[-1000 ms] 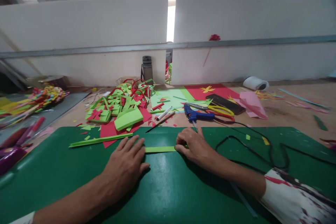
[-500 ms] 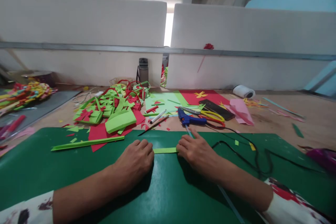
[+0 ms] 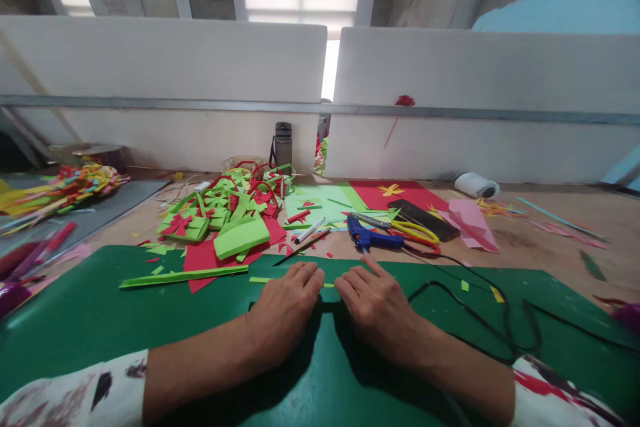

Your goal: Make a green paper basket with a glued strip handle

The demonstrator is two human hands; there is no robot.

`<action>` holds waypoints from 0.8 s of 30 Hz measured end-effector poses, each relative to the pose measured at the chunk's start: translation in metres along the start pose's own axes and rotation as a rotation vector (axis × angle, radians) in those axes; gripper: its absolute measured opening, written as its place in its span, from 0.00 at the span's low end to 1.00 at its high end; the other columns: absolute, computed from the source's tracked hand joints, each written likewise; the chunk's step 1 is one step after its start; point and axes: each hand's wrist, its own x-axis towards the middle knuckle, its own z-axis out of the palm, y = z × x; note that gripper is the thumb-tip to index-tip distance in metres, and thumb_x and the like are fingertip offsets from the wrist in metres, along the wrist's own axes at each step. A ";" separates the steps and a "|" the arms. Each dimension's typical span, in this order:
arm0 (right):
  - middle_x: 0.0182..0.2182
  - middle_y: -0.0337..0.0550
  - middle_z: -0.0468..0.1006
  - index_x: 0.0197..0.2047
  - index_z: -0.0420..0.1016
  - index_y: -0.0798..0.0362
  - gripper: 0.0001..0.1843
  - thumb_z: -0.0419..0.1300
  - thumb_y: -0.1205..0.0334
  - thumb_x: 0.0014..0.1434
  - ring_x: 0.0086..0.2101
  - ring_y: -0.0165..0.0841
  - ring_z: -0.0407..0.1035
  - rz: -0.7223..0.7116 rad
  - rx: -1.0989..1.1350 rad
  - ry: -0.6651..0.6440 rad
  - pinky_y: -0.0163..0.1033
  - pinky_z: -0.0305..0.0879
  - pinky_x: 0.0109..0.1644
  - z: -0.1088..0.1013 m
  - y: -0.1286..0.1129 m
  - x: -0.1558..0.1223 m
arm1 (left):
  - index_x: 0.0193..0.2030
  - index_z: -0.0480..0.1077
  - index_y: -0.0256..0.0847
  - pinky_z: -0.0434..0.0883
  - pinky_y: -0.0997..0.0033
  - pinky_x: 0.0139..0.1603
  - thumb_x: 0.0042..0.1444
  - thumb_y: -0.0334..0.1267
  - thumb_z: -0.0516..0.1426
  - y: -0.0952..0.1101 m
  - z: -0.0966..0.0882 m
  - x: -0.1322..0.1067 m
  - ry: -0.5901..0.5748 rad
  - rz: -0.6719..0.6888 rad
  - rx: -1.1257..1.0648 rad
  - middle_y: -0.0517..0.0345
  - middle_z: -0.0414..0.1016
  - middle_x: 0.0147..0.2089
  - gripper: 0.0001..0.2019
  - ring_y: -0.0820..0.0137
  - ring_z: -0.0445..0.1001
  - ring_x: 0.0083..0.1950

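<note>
My left hand point(image 3: 290, 307) is closed, fingers together and pointing down on a narrow light green paper strip point(image 3: 259, 279). One end of the strip sticks out past the left hand, and a short piece shows in the small gap between my hands. My right hand point(image 3: 373, 303) is closed at the strip's right end, index finger slightly raised; its fingertips are partly hidden. Both hands rest low over the green mat point(image 3: 320, 387). Just beyond the right hand lies a blue glue gun point(image 3: 373, 237).
Yellow-handled scissors point(image 3: 415, 230) and a dark phone-like slab point(image 3: 425, 219) lie behind the glue gun; its black cord point(image 3: 480, 317) curves across the mat's right. Folded green and red paper pieces point(image 3: 220, 207) are heaped at left, near a folded green strip point(image 3: 185, 276). A bottle point(image 3: 283, 147) stands behind.
My left hand has slid right along the green strip, closing the gap to my right hand; the strip's left end now shows beyond it. The view has tilted up slightly.
</note>
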 end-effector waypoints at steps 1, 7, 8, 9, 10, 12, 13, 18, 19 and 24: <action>0.23 0.43 0.71 0.28 0.69 0.55 0.14 0.45 0.76 0.58 0.27 0.36 0.62 -0.002 0.010 0.023 0.48 0.54 0.47 -0.001 -0.002 0.000 | 0.45 0.66 0.37 0.71 0.67 0.41 0.56 0.23 0.49 0.001 -0.001 0.001 -0.017 -0.014 -0.019 0.49 0.73 0.46 0.13 0.63 0.71 0.46; 0.24 0.42 0.71 0.33 0.70 0.56 0.15 0.44 0.75 0.60 0.27 0.33 0.62 -0.037 0.099 0.088 0.45 0.55 0.47 -0.001 -0.008 0.003 | 0.32 0.67 0.39 0.66 0.70 0.25 0.54 0.24 0.49 0.004 -0.004 -0.007 0.020 0.000 0.012 0.56 0.72 0.27 0.08 0.65 0.70 0.27; 0.24 0.41 0.71 0.33 0.70 0.56 0.15 0.44 0.74 0.61 0.27 0.33 0.61 -0.045 0.119 0.092 0.46 0.54 0.48 -0.001 -0.009 0.003 | 0.31 0.66 0.39 0.64 0.71 0.24 0.53 0.24 0.50 0.005 -0.002 -0.009 0.073 0.023 0.019 0.56 0.71 0.26 0.08 0.66 0.70 0.27; 0.24 0.41 0.71 0.33 0.70 0.56 0.15 0.44 0.73 0.61 0.27 0.33 0.61 -0.050 0.134 0.094 0.47 0.53 0.50 -0.001 -0.010 0.002 | 0.31 0.66 0.39 0.62 0.72 0.23 0.53 0.24 0.50 0.005 0.001 -0.011 0.125 0.046 0.022 0.57 0.71 0.25 0.07 0.66 0.69 0.26; 0.24 0.41 0.71 0.33 0.70 0.56 0.15 0.44 0.73 0.61 0.28 0.33 0.62 -0.052 0.143 0.093 0.49 0.52 0.52 -0.002 -0.011 0.002 | 0.30 0.66 0.39 0.61 0.73 0.22 0.52 0.24 0.50 0.005 0.004 -0.013 0.166 0.061 0.017 0.58 0.71 0.25 0.07 0.67 0.68 0.25; 0.25 0.41 0.72 0.32 0.70 0.55 0.14 0.44 0.73 0.61 0.30 0.33 0.62 -0.046 0.144 0.082 0.53 0.48 0.55 -0.003 -0.013 0.001 | 0.30 0.66 0.39 0.58 0.74 0.21 0.51 0.24 0.51 0.003 0.010 -0.014 0.198 0.078 -0.001 0.59 0.70 0.24 0.07 0.69 0.68 0.24; 0.25 0.41 0.72 0.32 0.69 0.55 0.14 0.45 0.73 0.61 0.31 0.33 0.63 -0.040 0.142 0.074 0.55 0.45 0.56 -0.004 -0.014 0.000 | 0.29 0.66 0.39 0.57 0.75 0.21 0.51 0.24 0.51 0.002 0.013 -0.014 0.202 0.084 -0.010 0.60 0.70 0.23 0.07 0.70 0.67 0.23; 0.24 0.40 0.72 0.28 0.68 0.55 0.14 0.45 0.74 0.60 0.36 0.34 0.66 0.001 0.155 0.073 0.60 0.36 0.58 -0.009 -0.005 0.002 | 0.28 0.67 0.39 0.54 0.76 0.22 0.52 0.23 0.48 -0.010 0.014 -0.013 0.223 0.084 -0.045 0.61 0.69 0.22 0.10 0.73 0.65 0.22; 0.24 0.40 0.72 0.27 0.67 0.55 0.14 0.45 0.73 0.60 0.37 0.34 0.66 0.017 0.156 0.074 0.60 0.35 0.58 -0.011 -0.002 0.003 | 0.28 0.67 0.39 0.54 0.76 0.22 0.53 0.23 0.48 -0.013 0.013 -0.013 0.227 0.076 -0.049 0.61 0.69 0.21 0.11 0.73 0.65 0.22; 0.24 0.39 0.73 0.26 0.66 0.55 0.14 0.46 0.72 0.60 0.38 0.33 0.67 0.077 0.154 0.096 0.59 0.34 0.59 -0.016 0.018 0.005 | 0.26 0.67 0.38 0.50 0.77 0.21 0.50 0.21 0.47 -0.029 0.003 -0.011 0.213 0.012 -0.056 0.61 0.67 0.20 0.12 0.75 0.60 0.20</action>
